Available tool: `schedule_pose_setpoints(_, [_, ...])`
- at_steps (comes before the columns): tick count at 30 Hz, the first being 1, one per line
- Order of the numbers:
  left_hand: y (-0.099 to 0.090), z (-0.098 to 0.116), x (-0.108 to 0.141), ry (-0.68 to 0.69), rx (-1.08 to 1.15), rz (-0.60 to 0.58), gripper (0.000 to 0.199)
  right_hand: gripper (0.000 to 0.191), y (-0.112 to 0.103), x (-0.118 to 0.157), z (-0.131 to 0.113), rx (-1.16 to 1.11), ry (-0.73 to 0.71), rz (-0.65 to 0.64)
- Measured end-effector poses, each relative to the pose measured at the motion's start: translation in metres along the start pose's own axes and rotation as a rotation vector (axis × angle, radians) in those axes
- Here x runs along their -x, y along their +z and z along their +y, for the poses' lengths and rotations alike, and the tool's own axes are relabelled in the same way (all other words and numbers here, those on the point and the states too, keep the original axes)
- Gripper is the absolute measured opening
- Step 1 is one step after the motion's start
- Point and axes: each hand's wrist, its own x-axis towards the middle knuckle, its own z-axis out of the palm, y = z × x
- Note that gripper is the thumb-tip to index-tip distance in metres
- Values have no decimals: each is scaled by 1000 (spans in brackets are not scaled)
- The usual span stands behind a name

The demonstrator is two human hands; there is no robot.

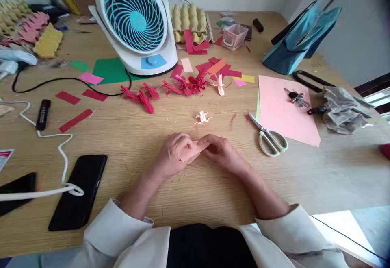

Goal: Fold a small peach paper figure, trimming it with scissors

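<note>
Between my two hands is a folded piece of pale pink paper (192, 151), just above the tabletop. My left hand (173, 154) pinches its left part, the fingers curled over it. At its right end my right hand (221, 153) grips the paper between thumb and fingers. Straight ahead of the hands lies a small pale paper figure (202, 117) with thin limbs. Farther back sits another pale folded figure (219, 85), beside a cluster of red folded paper figures (198, 83). White-handled scissors (269, 138) lie to the right, blades slightly apart.
A white fan (137, 20) stands at the back left, near egg cartons (190, 20). Keys (297, 98) rest on pink paper sheets (283, 117) at right. A blue bag (300, 40) stands behind. Phone (79, 195), white cable (63, 154) and red paper strips (75, 120) lie left.
</note>
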Motion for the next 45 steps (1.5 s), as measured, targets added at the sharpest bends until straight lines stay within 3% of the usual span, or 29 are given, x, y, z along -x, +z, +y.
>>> schedule_pose_setpoints(9, [-1,-3,-2,-48,12,-71,14,8,-6,-1,6,-47,74,3])
schedule_pose_setpoints(20, [-7,-3,-3,-31,61,-2,17,10,-17,-2,-1,-86,111,-5])
schedule_pose_setpoints(28, [-7,-7,-3,-76,156,33,15,11,-22,-2,-1,-76,49,11])
schedule_pose_setpoints(38, [-9,-9,-3,-110,232,-5,15,10,-22,-1,-1,76,48,-9])
schedule_pose_setpoints(42, [-7,-9,-3,-101,124,-92,10,6,-25,0,-2,212,-5,-83])
schedule_pose_setpoints(45, [-6,-7,-1,-78,-9,-82,8,7,-26,0,-4,331,-72,-105])
